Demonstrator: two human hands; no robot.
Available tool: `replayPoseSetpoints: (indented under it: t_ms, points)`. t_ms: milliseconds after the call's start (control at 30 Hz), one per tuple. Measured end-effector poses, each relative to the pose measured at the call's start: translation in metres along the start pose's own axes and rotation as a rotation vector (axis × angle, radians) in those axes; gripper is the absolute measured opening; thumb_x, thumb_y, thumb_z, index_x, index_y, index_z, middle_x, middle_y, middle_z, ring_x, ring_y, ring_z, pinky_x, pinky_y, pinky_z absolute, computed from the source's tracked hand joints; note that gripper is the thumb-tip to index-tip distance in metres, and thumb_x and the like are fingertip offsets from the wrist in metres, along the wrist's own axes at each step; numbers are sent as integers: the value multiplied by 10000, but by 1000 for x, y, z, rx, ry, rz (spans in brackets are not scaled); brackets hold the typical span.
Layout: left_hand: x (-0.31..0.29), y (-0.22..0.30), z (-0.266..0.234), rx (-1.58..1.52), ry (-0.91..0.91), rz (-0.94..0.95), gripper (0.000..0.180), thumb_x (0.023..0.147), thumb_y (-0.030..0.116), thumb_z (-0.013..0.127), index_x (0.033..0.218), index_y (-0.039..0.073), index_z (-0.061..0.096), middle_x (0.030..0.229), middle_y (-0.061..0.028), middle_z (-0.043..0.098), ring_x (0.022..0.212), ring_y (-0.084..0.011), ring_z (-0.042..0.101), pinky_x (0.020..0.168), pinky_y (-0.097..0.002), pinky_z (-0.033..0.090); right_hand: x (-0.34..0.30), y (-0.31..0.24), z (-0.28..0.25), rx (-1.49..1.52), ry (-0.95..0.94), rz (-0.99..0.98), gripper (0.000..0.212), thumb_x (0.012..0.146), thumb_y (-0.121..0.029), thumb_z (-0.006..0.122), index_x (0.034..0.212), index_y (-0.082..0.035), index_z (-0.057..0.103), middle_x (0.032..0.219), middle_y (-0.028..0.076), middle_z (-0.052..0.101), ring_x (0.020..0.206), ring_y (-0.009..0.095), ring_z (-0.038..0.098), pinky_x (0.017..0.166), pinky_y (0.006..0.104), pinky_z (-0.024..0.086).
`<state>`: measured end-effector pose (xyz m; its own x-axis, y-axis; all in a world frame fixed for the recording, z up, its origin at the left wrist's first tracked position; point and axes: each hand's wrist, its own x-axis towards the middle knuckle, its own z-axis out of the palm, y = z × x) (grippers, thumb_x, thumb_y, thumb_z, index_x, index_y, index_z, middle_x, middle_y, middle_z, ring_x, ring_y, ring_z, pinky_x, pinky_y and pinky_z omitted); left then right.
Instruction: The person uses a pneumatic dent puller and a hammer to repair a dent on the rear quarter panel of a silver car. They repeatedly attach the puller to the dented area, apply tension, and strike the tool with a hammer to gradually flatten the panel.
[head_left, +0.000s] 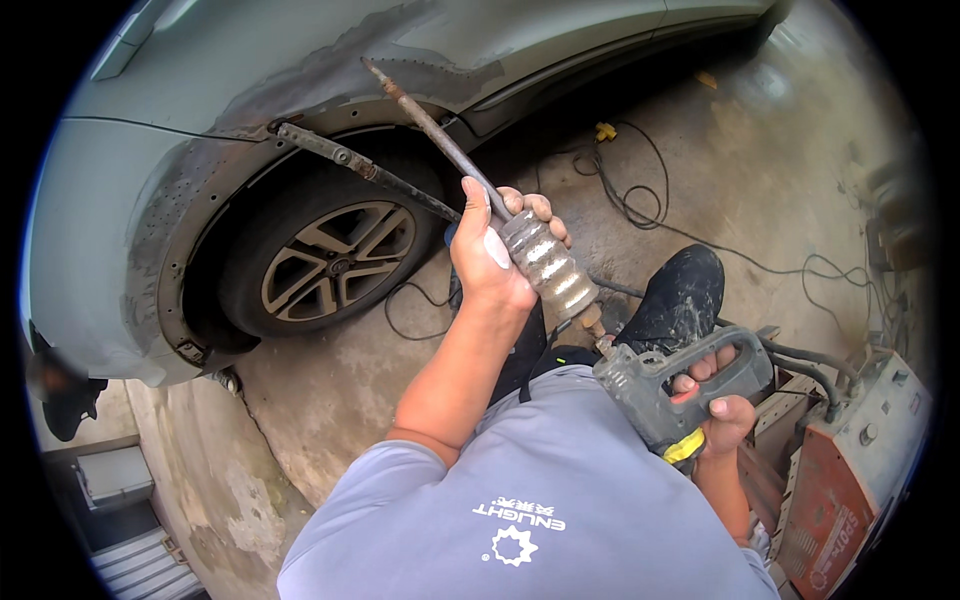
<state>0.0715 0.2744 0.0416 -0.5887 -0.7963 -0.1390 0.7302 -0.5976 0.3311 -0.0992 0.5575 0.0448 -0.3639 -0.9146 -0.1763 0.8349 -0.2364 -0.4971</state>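
Note:
A slide hammer puller with a welding-gun handle (640, 390) lies slantwise across the view. My left hand (490, 255) is closed around its ridged metal sliding weight (548, 262), with white residue on the palm. Through the black D-shaped handle go the fingers of my right hand (718, 400), closed on the grip. The puller's long rod (435, 130) points up and left to the car's damaged rear panel (330, 85), bare grey and dotted with small marks. Whether its tip touches the metal I cannot tell.
A metal bar (345, 158) is fixed at the wheel arch above the wheel (335, 265). Black cables (650, 200) trail over the concrete floor (780, 190), near a small yellow piece (605, 131). At the right stands a red and grey machine (850, 480). My dark shoe (685, 295) is below the car.

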Motion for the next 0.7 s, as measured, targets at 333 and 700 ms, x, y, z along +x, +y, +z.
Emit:
replayPoseSetpoints:
  t_ms: [333, 700]
  points:
    - [2, 7, 9, 23, 47, -28, 584, 1041, 651, 427, 856, 114, 564, 807, -142, 640, 687, -333, 680, 639, -519, 569, 4, -1, 23, -123, 28, -12, 539, 609, -65, 676, 1123, -135, 527, 1163, 5, 560, 1185, 215, 540, 1009, 433, 451]
    - [18, 8, 26, 181, 208, 41, 263, 977, 309, 713, 933, 101, 559, 717, -96, 661, 576, -238, 671, 555, -423, 586, 2, -5, 12, -120, -34, -54, 635, 637, -46, 651, 1266, -113, 589, 1216, 31, 578, 1148, 217, 539, 1010, 430, 479]
